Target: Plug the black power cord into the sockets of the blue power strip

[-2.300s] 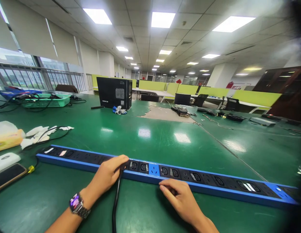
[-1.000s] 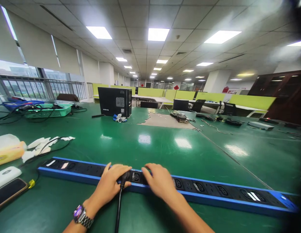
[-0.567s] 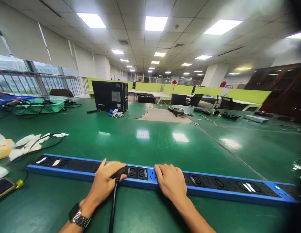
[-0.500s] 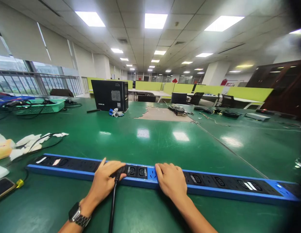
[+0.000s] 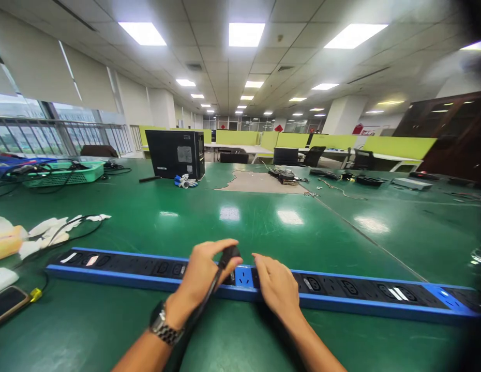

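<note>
A long blue-edged power strip with black socket panels and blue sections lies across the green table in front of me. My left hand, a watch on its wrist, is closed around a black power plug. That plug is held above the strip, left of the blue socket section; its black cable runs down toward me. Just right of that section, my right hand rests over the strip with its fingers curled on the far edge. Its fingertips are partly hidden.
A black computer case stands at the back left, with patterned gloves in front. A green basket of cables, white cloth and a phone are on the left. Loose electronics lie farther back.
My left hand has lifted the plug off the strip's sockets and moved it right, close to my right hand. The right hand stays nearly in place, its thumb slightly raised.
</note>
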`<state>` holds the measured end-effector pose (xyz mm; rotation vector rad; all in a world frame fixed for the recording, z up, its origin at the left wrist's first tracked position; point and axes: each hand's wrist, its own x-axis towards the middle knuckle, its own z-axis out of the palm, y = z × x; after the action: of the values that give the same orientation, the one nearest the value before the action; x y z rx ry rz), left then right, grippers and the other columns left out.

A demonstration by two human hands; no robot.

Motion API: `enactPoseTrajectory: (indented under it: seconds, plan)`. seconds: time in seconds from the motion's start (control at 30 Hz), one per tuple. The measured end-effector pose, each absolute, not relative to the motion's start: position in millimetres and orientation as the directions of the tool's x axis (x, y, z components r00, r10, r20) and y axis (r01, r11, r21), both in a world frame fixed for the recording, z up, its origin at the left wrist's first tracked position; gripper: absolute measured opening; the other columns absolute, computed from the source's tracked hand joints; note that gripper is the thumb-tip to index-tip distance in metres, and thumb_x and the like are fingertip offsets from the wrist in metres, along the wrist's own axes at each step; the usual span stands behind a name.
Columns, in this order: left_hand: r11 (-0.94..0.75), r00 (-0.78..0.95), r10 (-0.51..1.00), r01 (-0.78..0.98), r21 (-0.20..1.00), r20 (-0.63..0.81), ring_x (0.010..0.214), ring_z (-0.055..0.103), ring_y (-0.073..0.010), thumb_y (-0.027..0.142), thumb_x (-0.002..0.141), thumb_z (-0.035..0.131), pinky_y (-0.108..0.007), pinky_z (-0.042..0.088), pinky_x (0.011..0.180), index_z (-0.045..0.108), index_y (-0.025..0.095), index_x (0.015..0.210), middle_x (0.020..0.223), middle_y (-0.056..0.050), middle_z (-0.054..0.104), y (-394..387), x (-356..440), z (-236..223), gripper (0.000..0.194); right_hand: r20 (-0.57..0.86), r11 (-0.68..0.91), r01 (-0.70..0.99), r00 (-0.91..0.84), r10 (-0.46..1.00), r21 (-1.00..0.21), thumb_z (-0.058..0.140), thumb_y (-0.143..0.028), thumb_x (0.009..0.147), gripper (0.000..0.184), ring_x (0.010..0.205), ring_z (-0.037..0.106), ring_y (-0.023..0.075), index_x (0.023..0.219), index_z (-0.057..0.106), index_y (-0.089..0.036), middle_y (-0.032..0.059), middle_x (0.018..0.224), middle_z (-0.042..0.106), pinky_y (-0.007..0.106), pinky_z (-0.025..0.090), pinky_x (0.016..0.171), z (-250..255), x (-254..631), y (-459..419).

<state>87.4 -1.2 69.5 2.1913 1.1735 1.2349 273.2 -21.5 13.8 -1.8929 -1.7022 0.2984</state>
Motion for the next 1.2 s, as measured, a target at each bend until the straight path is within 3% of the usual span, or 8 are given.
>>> enactPoseTrajectory:
  seconds: [0.13,0.27,0.4,0.7,0.9,0.97,1.1,1.2]
  plan:
    - [-0.539,0.355,0.840,0.628,0.561,0.410,0.088,0.069,-0.0225,0.030,0.077,0.071,-0.033,0.052,0.083,0.071,0.026,0.105,0.098,-0.003,0.075,-6,116,25,0.028,0.202,-0.032,0.685,0.260,0.944,-0.727,0.026,-0.048,0.092,0.050,0.105,0.059,0.0207,0.100,0.069,-0.025,0.0025,0.108,0.070,0.033,0.039,0.090,12,279,-22]
    - [-0.547,0.380,0.834,0.671,0.501,0.401,0.094,0.068,-0.0235,0.028,0.080,0.070,-0.038,0.050,0.088,0.069,0.027,0.106,0.103,-0.002,0.074,-12,123,18,0.026,0.205,-0.033,0.637,0.296,0.933,-0.770,0.030,-0.053,0.089,0.049,0.101,0.061,0.0218,0.096,0.069,-0.026,0.0023,0.105,0.071,0.034,0.041,0.088,13,279,-22]
    - [-0.545,0.374,0.833,0.684,0.485,0.407,0.100,0.067,-0.0226,0.025,0.082,0.068,-0.049,0.039,0.103,0.066,0.029,0.108,0.108,-0.002,0.073,-17,128,24,0.027,0.196,-0.030,0.611,0.299,0.934,-0.791,0.032,-0.055,0.087,0.048,0.100,0.061,0.0220,0.095,0.070,-0.026,0.0027,0.104,0.071,0.034,0.041,0.087,12,278,-21]
    - [-0.456,0.283,0.874,0.757,0.468,0.394,0.102,0.067,-0.0237,0.029,0.082,0.068,-0.052,0.035,0.106,0.065,0.027,0.110,0.108,-0.004,0.073,-15,130,16,0.028,0.228,-0.017,0.726,0.239,0.944,-0.688,0.034,-0.049,0.090,0.044,0.097,0.059,0.0216,0.094,0.070,-0.024,0.0031,0.101,0.071,0.034,0.040,0.086,10,275,-19]
    - [-0.514,0.371,0.846,0.759,0.399,0.384,0.118,0.058,-0.0281,0.029,0.087,0.062,-0.058,0.032,0.107,0.062,0.029,0.114,0.118,-0.004,0.069,-22,131,10,0.027,0.251,-0.010,0.763,0.225,0.942,-0.646,0.035,-0.047,0.091,0.043,0.096,0.060,0.0210,0.094,0.070,-0.023,0.0035,0.100,0.071,0.034,0.041,0.087,9,277,-21]
    - [-0.541,0.407,0.831,0.751,0.378,0.379,0.122,0.055,-0.0283,0.032,0.087,0.063,-0.059,0.030,0.108,0.055,0.028,0.126,0.125,-0.006,0.065,-24,126,7,0.040,0.221,-0.035,0.773,0.224,0.949,-0.634,0.034,-0.047,0.092,0.044,0.098,0.062,0.0205,0.096,0.070,-0.024,0.0035,0.103,0.071,0.033,0.042,0.087,14,278,-18]
    - [-0.482,0.359,0.854,0.819,0.310,0.377,0.130,0.045,-0.0343,0.038,0.067,0.079,-0.060,0.023,0.111,0.036,0.020,0.143,0.136,-0.013,0.056,-23,117,4,0.089,0.062,-0.055,0.826,0.108,0.992,-0.561,0.028,-0.046,0.094,0.048,0.098,0.065,0.0184,0.102,0.069,-0.023,0.0048,0.105,0.072,0.030,0.046,0.082,38,262,-1]
    - [-0.390,0.282,0.885,0.883,0.260,0.369,0.130,0.043,-0.0360,0.035,0.065,0.077,-0.060,0.021,0.112,0.045,0.016,0.137,0.138,-0.017,0.052,-21,114,5,0.081,0.001,-0.026,0.872,0.030,1.000,-0.488,0.033,-0.050,0.092,0.048,0.096,0.067,0.0237,0.097,0.071,-0.020,0.0105,0.102,0.073,0.034,0.048,0.078,52,234,13]
